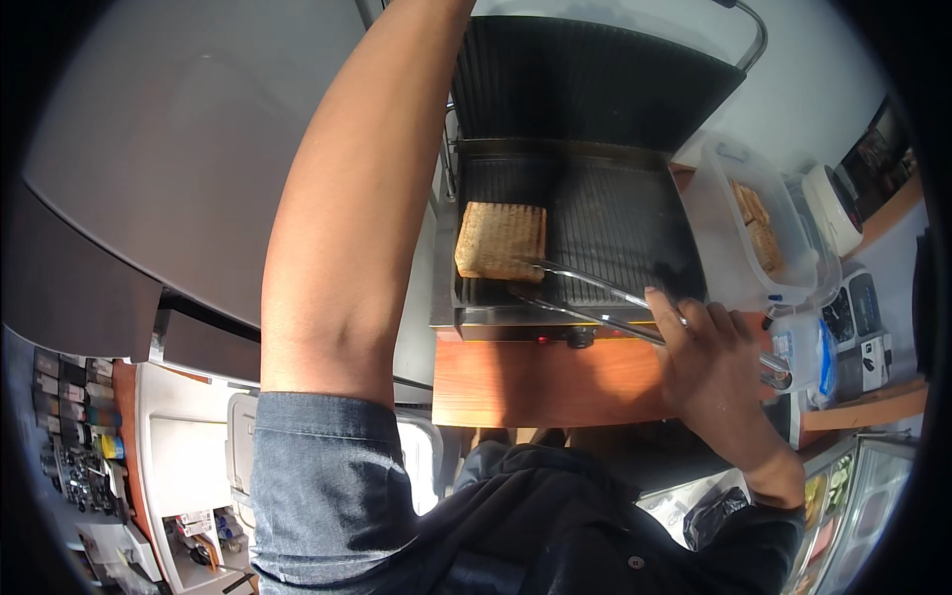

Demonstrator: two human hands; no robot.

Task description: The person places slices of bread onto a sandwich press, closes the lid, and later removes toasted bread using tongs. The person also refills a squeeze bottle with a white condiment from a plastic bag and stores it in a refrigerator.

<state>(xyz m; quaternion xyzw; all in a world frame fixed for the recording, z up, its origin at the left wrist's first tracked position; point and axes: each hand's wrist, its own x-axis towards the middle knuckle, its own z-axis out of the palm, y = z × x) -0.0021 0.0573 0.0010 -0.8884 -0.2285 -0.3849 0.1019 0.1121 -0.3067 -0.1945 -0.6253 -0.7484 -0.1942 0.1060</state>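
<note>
My right hand [710,364] holds a pair of metal tongs [595,282] that point left over a contact grill. The upper arm of the tongs reaches the lower right corner of a toasted sandwich [500,234], while the other arm's tip lies just below its front edge. Browned grill lines mark the top of the bread. It rests at the left side of the ribbed lower plate [617,216]. Behind it the grill's ribbed lid [587,82] is raised. My left forearm [349,216] stretches up past the grill's left side; that hand is beyond the top of the picture.
Right of the grill stands a clear plastic container [732,253] with toasted bread [758,227] inside. A white round appliance [833,208] is beyond it. Along the grill's front runs a wooden counter edge [476,379]. A large grey cabinet [163,149] borders the left. Food trays [825,520] appear lower right.
</note>
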